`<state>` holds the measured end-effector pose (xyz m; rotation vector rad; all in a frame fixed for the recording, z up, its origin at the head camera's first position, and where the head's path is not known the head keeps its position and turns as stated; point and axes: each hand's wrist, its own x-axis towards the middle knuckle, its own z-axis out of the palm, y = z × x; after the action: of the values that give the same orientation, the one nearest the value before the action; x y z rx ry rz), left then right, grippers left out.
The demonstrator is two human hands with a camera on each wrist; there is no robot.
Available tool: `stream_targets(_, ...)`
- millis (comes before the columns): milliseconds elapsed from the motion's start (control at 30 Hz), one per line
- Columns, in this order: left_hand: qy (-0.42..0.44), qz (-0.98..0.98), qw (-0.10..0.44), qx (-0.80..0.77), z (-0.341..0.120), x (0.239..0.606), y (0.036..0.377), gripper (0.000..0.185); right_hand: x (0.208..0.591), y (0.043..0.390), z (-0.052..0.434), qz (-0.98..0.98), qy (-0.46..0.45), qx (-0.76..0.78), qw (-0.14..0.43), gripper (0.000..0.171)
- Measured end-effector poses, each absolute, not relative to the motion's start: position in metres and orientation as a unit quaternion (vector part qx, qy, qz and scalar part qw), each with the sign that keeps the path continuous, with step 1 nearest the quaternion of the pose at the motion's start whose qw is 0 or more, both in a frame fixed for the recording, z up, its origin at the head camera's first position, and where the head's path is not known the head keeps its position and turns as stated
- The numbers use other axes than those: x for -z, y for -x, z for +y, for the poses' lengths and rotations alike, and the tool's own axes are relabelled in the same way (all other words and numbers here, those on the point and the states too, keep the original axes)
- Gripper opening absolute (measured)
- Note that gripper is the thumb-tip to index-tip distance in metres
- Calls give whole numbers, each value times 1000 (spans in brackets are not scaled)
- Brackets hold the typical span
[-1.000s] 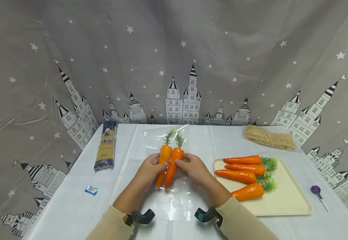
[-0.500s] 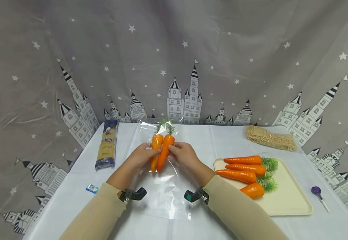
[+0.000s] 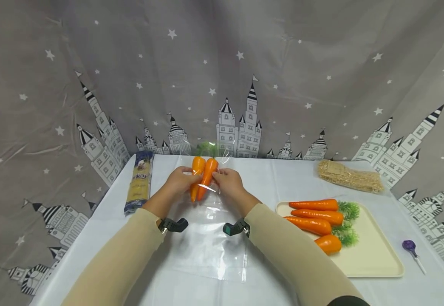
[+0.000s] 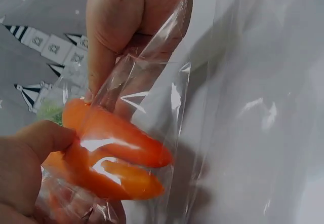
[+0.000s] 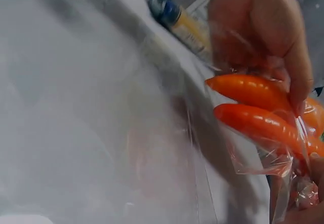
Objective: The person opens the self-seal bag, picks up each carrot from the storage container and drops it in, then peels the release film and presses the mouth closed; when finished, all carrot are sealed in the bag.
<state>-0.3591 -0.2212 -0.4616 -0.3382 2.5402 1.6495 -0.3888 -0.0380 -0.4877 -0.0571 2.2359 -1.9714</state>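
Observation:
Two orange carrots (image 3: 202,178) with green tops sit side by side inside a clear plastic bag (image 3: 210,242), held above the far middle of the table. My left hand (image 3: 185,176) pinches the bag and carrots from the left, and my right hand (image 3: 222,177) pinches them from the right. The bag's loose lower end trails down to the tablecloth. In the left wrist view the carrot tips (image 4: 126,163) show through the crinkled film under my thumb (image 4: 35,143). The right wrist view shows the same carrots (image 5: 258,107) pointing left, with the other hand (image 5: 258,26) behind them.
A cream tray (image 3: 374,259) at the right holds several more carrots (image 3: 313,216). A long pasta packet (image 3: 139,182) lies at the left. A bag of grains (image 3: 349,178) is at the far right and a purple lollipop (image 3: 411,246) near the right edge. A starred curtain backs the table.
Both hands have carried the bagged carrots away from me toward the far edge of the table, and the bag has stretched out behind them.

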Motion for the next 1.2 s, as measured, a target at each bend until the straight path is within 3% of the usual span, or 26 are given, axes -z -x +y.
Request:
stream_targets(300, 159, 849, 40, -502, -230, 475, 385, 69, 502, 407, -47, 670, 4, 733, 116, 40)
stream_targets(467, 201, 854, 68, -475, -233, 483, 394, 66, 512, 414, -45, 712, -8, 692, 119, 47)
stream_targets(833, 193, 885, 36, -421, -238, 489, 392, 66, 515, 413, -49, 772, -31, 619, 142, 49)
stream_targets(1067, 200, 906, 43, -370, -243, 488, 387, 76, 507, 399, -45, 787, -30, 594, 162, 46)
stream_targets(1200, 213, 911, 31, -352, -242, 485, 383, 86, 507, 394, -41, 797, -12, 587, 140, 46)
